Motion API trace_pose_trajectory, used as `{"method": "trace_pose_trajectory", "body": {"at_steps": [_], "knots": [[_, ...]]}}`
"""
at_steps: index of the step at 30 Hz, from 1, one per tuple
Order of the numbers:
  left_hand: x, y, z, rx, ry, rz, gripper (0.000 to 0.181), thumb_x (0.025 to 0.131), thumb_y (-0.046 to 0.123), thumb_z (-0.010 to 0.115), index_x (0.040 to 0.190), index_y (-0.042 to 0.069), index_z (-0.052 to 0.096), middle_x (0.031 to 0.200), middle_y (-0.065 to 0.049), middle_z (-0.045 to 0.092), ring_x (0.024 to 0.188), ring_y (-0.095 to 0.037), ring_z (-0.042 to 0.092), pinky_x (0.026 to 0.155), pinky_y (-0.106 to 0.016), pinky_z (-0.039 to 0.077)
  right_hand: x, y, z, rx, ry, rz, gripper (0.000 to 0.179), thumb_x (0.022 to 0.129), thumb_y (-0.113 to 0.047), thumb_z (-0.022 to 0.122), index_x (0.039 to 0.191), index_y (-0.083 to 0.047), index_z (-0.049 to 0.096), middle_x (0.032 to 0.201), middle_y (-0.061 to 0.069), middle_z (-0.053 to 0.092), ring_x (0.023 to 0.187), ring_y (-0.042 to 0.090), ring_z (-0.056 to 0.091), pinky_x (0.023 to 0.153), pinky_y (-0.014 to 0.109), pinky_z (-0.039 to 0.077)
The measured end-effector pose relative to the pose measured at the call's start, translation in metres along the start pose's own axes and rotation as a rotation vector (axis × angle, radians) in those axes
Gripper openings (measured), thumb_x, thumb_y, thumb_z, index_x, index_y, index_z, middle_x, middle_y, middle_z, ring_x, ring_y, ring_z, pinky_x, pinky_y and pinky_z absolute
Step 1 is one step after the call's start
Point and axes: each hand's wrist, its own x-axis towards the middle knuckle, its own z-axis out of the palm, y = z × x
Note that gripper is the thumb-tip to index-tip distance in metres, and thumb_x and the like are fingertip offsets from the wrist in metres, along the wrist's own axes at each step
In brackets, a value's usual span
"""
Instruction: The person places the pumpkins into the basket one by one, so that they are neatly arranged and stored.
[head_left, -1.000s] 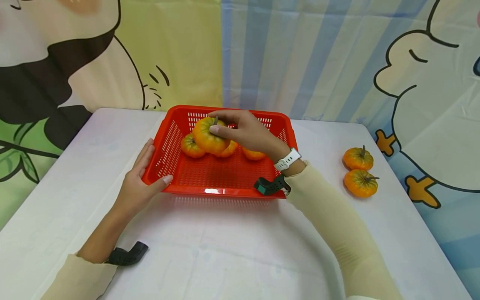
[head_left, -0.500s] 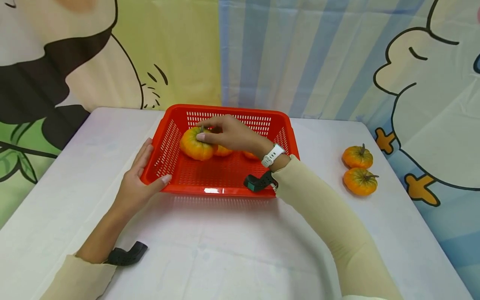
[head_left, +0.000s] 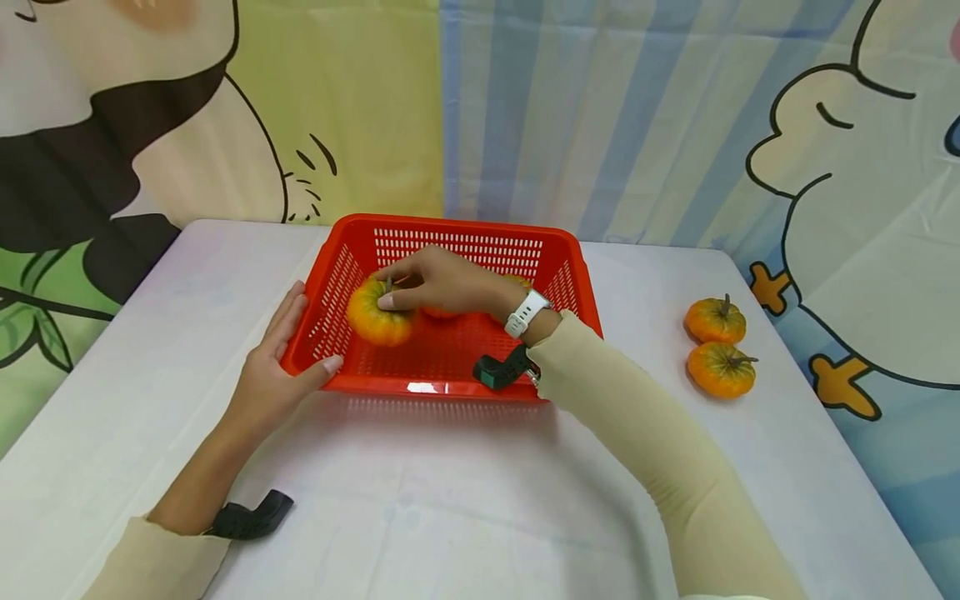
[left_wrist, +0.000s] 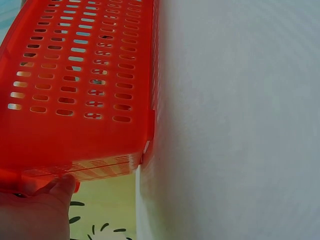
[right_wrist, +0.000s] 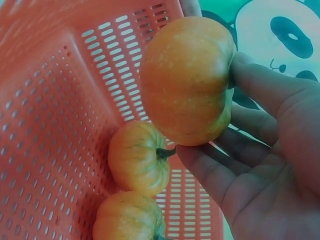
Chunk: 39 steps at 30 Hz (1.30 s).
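Observation:
My right hand [head_left: 453, 283] pinches a small orange pumpkin [head_left: 381, 318] near its stem, over the left part of a red plastic basket [head_left: 450, 387]. In the right wrist view the held pumpkin [right_wrist: 187, 82] hangs between thumb and fingers, in front of the perforated wall. Two other pumpkins lie in the basket there, one pumpkin [right_wrist: 137, 157] just below the fingertips and another pumpkin [right_wrist: 127, 217] beside it. The right hand largely hides them from the head camera. My left hand [head_left: 270, 379] grips the basket's near left corner, thumb on the front rim, fingers along the outer left side.
Two more pumpkins sit on the white table [head_left: 450, 500] right of the basket, a rear pumpkin [head_left: 715, 318] and a front pumpkin [head_left: 720, 369] close together. A cartoon-printed curtain [head_left: 540, 117] hangs behind the table.
My right hand has carried the pumpkin left and toward the front, lower into the basket's left part. The left hand and the basket have stayed in place.

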Motion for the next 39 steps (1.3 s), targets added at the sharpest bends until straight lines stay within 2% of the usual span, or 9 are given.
{"method": "trace_pose_trajectory", "body": {"at_steps": [10, 15, 22, 27, 32, 39], "knots": [[-0.001, 0.002, -0.001, -0.023, 0.005, 0.023, 0.088, 0.087, 0.022, 0.072, 0.156, 0.019, 0.019, 0.160, 0.015, 0.014, 0.145, -0.017, 0.020, 0.088, -0.019, 0.046, 0.013, 0.000, 0.006, 0.000, -0.042, 0.028, 0.049, 0.088, -0.031, 0.074, 0.130, -0.009, 0.064, 0.122, -0.001, 0.066, 0.106, 0.010, 0.060, 0.089, 0.018, 0.047], [0.000, 0.003, -0.001, -0.029, 0.004, 0.022, 0.087, 0.087, 0.022, 0.072, 0.156, 0.019, 0.019, 0.160, 0.015, 0.014, 0.145, -0.016, 0.019, 0.089, -0.016, 0.045, 0.018, 0.000, 0.008, 0.021, -0.083, 0.037, 0.047, 0.088, -0.029, 0.073, 0.129, -0.007, 0.064, 0.120, 0.000, 0.066, 0.108, 0.010, 0.061, 0.091, 0.019, 0.047], [-0.001, 0.003, -0.001, -0.031, 0.004, 0.023, 0.087, 0.087, 0.023, 0.072, 0.156, 0.019, 0.019, 0.160, 0.012, 0.014, 0.145, -0.015, 0.019, 0.089, -0.016, 0.044, 0.027, 0.004, 0.012, -0.033, -0.105, 0.015, 0.038, 0.091, -0.032, 0.069, 0.121, -0.008, 0.069, 0.110, -0.001, 0.068, 0.102, 0.008, 0.059, 0.088, 0.020, 0.048], [-0.001, 0.004, -0.001, -0.024, 0.005, 0.012, 0.087, 0.087, 0.022, 0.072, 0.156, 0.020, 0.019, 0.160, 0.013, 0.014, 0.145, -0.015, 0.019, 0.091, -0.020, 0.044, 0.031, 0.009, 0.018, -0.042, -0.158, 0.055, 0.032, 0.091, -0.032, 0.069, 0.112, -0.007, 0.072, 0.104, 0.001, 0.068, 0.093, 0.009, 0.058, 0.083, 0.021, 0.049], [-0.002, 0.004, -0.001, -0.007, 0.008, 0.010, 0.088, 0.087, 0.024, 0.072, 0.156, 0.020, 0.018, 0.160, 0.013, 0.014, 0.145, -0.015, 0.018, 0.092, -0.026, 0.045, 0.032, 0.010, 0.020, -0.040, -0.177, 0.066, 0.037, 0.092, -0.030, 0.069, 0.120, -0.005, 0.069, 0.107, 0.000, 0.069, 0.096, 0.008, 0.060, 0.084, 0.019, 0.049], [-0.002, 0.003, -0.001, -0.018, 0.003, 0.017, 0.087, 0.087, 0.024, 0.072, 0.156, 0.021, 0.018, 0.160, 0.013, 0.014, 0.145, -0.015, 0.019, 0.092, -0.022, 0.045, 0.033, 0.014, 0.022, -0.071, -0.172, 0.078, 0.045, 0.091, -0.031, 0.069, 0.128, -0.005, 0.064, 0.117, 0.002, 0.067, 0.105, 0.008, 0.059, 0.089, 0.017, 0.046]]}}
